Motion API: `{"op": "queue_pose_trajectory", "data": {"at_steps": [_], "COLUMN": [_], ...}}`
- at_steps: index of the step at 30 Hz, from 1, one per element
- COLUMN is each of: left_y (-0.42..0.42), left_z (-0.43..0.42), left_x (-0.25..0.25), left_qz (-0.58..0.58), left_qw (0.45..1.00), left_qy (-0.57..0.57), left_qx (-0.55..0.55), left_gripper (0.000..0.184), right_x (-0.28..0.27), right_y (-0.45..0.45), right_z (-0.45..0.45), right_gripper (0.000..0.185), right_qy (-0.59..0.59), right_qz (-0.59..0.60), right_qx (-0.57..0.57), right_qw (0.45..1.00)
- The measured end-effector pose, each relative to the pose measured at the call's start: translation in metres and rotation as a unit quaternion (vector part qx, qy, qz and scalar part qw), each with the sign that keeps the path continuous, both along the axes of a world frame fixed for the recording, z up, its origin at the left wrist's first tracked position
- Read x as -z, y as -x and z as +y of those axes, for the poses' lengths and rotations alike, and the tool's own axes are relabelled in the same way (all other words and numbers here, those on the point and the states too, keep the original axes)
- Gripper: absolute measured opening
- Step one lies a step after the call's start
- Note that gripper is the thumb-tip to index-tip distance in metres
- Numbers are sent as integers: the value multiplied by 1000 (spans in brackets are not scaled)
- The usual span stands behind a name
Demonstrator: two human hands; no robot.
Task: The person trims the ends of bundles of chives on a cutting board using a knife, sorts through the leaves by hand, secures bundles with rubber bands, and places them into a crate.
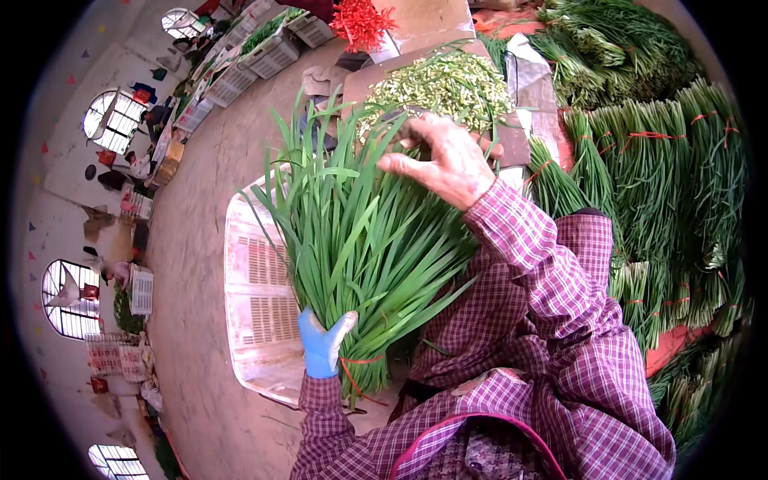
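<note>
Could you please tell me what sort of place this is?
Probably a vegetable sorting or packing hall. Red-tied bundles of green leaves are piled at the right, a heap of short pale-green pieces lies ahead, and white crates stand in a row at the upper left.

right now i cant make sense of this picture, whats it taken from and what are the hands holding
There is no machine here: a camera worn on a person's head looks forward and down. The left hand, in a blue glove, holds a bunch of long green leaves near a red tie. The bare right hand is by the bunch's upper end; whether it touches the leaves is hard to tell. Beyond lies a heap of pale green pieces; tied bundles lie on the right, and a pale plastic crate stands on the left.
</note>
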State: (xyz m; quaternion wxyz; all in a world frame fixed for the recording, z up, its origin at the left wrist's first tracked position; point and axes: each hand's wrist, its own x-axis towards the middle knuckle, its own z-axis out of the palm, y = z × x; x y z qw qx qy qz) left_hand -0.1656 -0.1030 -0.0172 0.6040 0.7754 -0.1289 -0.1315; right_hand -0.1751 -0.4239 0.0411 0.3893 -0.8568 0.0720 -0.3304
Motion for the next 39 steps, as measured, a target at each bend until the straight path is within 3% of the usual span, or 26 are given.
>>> {"op": "queue_pose_trajectory", "data": {"at_steps": [1,3,7,9,11,13,14,17,20,23,26,29,30,34,39], "left_y": [0,-1,-1,-1,-1,2,1,3,3,3,0,6,5,2,3], "left_z": [0,0,-2,-5,-3,-1,2,6,5,4,5,1,2,5,3], "left_x": [1,3,7,8,10,12,11,19,16,12,15,7,11,19,14], "left_qz": [-12,15,23,53,38,44,25,33,16,9,-60,-49,-12,-17,-40], "left_qw": [1000,1000,1000,998,998,998,998,999,998,997,991,991,995,993,990], "left_qy": [-12,4,6,18,-19,7,-27,12,-12,-36,-64,-108,-76,-80,-94], "left_qx": [9,1,15,26,42,44,52,33,51,66,99,65,67,81,97], "left_gripper": [48,45,40,41,43,42,42,40,40,39,40,41,42,42,43], "right_x": [-2,9,18,33,33,29,28,2,-5,-3,-3,-10,-11,-8,5], "right_y": [-3,-16,-17,-23,-27,-28,-24,-8,-5,-11,-24,-26,-25,-29,-40], "right_z": [2,8,22,24,14,-22,-31,-33,-22,2,6,9,11,17,27], "right_gripper": [45,41,27,24,23,28,31,39,32,22,23,29,34,39,34], "right_qy": [13,-44,4,60,31,-135,-119,-127,83,105,8,-53,-78,-4,-42], "right_qz": [51,22,13,-92,1,-58,-51,3,-1,-93,-60,-11,22,64,10], "right_qx": [-14,-56,-17,78,160,197,179,100,89,27,-76,-111,-127,-105,-123], "right_qw": [999,997,1000,991,987,969,975,987,993,990,995,992,989,992,991]}}
